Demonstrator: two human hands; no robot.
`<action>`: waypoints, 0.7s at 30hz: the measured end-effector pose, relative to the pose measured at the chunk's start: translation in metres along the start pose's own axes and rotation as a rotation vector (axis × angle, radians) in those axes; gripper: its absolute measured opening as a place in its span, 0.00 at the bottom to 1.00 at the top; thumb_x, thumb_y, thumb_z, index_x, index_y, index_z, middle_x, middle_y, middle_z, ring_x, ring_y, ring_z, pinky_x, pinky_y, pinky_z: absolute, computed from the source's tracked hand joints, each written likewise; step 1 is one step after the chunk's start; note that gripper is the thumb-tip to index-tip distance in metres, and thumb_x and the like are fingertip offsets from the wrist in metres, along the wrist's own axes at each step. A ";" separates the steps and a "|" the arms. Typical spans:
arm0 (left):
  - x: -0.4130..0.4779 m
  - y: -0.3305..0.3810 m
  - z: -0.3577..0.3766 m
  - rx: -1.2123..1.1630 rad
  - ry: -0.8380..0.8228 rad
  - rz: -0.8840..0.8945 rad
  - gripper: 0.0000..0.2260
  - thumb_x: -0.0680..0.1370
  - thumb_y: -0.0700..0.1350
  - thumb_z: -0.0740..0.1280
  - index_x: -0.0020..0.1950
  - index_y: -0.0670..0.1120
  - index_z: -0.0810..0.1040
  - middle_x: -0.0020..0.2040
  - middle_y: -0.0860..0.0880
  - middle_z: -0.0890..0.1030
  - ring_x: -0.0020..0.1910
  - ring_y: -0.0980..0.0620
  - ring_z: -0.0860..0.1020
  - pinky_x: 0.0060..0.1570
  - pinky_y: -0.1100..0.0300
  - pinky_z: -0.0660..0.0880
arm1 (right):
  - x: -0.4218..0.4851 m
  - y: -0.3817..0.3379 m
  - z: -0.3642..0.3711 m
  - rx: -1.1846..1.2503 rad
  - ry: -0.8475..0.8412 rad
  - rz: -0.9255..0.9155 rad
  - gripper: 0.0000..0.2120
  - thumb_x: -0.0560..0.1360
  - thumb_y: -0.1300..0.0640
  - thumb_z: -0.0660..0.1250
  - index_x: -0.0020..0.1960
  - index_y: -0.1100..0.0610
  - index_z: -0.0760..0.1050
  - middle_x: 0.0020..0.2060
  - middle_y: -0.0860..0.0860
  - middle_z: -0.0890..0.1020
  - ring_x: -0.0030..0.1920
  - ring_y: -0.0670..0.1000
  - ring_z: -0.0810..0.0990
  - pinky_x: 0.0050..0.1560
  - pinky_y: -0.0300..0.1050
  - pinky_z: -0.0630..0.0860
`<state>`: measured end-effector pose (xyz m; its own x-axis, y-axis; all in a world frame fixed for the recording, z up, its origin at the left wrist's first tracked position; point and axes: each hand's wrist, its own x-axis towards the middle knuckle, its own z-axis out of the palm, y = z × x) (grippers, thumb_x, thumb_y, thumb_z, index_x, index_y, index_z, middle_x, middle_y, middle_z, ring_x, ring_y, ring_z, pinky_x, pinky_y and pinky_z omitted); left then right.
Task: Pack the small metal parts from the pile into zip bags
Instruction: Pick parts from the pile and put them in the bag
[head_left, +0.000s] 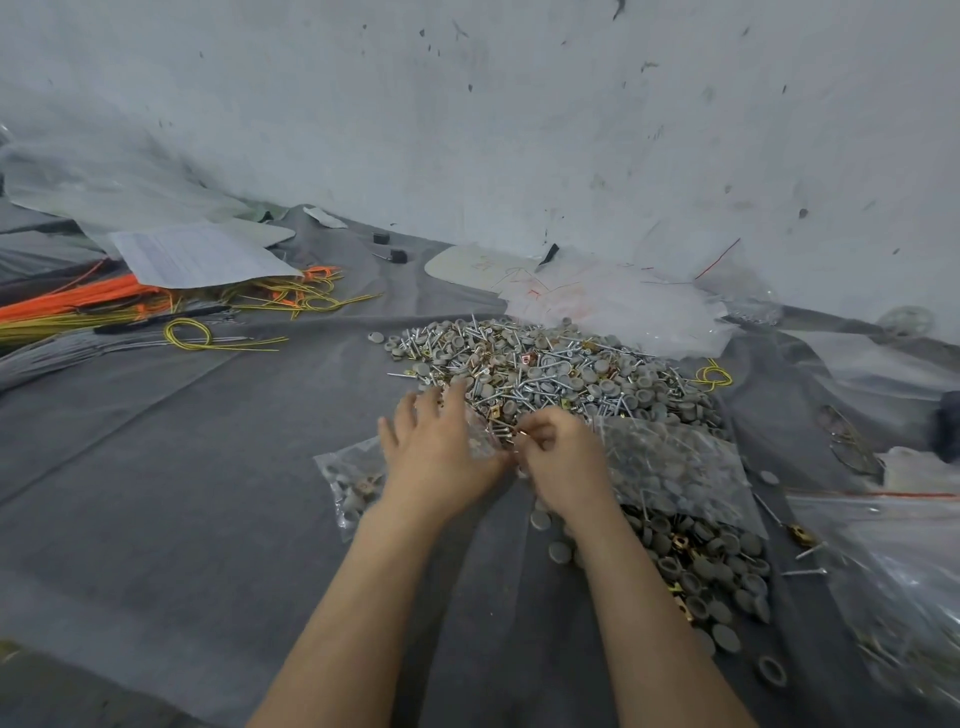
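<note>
A pile (550, 371) of screws, grey round caps and brass clips lies on the grey cloth ahead of me. My left hand (439, 449) rests with spread fingers on a clear zip bag (350, 480) that holds a few caps and clips, at the pile's near edge. My right hand (563, 460) has its fingers curled and pinches a small metal part beside the bag's mouth. A filled zip bag (680, 467) lies just right of my right hand.
Loose grey caps and brass clips (711, 577) spread near right. Empty clear bags (618, 299) are stacked behind the pile, more plastic (893, 566) at right. Orange and yellow wires (130, 304) and a paper sheet (197, 257) lie far left. A wall rises behind.
</note>
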<state>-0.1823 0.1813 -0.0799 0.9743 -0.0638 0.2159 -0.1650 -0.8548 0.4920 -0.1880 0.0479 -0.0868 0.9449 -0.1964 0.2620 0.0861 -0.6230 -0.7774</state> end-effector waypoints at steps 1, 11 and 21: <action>0.003 -0.006 -0.002 0.037 -0.063 -0.026 0.44 0.70 0.65 0.67 0.78 0.51 0.49 0.78 0.46 0.53 0.77 0.42 0.47 0.73 0.40 0.44 | 0.001 0.001 0.000 0.016 0.012 0.003 0.05 0.75 0.63 0.67 0.49 0.56 0.76 0.40 0.48 0.79 0.43 0.49 0.79 0.43 0.37 0.73; 0.012 -0.013 0.018 0.087 -0.117 -0.021 0.53 0.65 0.72 0.66 0.78 0.51 0.41 0.76 0.45 0.57 0.76 0.43 0.49 0.71 0.38 0.40 | 0.001 -0.001 0.001 0.100 0.060 -0.013 0.04 0.76 0.61 0.67 0.49 0.54 0.75 0.42 0.46 0.78 0.46 0.46 0.78 0.48 0.37 0.73; 0.005 0.000 0.005 -0.111 0.170 0.104 0.40 0.70 0.62 0.70 0.76 0.50 0.58 0.70 0.47 0.69 0.70 0.44 0.64 0.70 0.50 0.56 | -0.001 -0.010 -0.006 0.391 0.171 0.038 0.07 0.75 0.63 0.67 0.45 0.51 0.75 0.43 0.50 0.81 0.47 0.51 0.81 0.53 0.48 0.79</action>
<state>-0.1766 0.1789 -0.0829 0.9128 -0.0532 0.4049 -0.2885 -0.7858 0.5471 -0.1917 0.0498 -0.0752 0.8864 -0.3569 0.2947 0.1971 -0.2851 -0.9380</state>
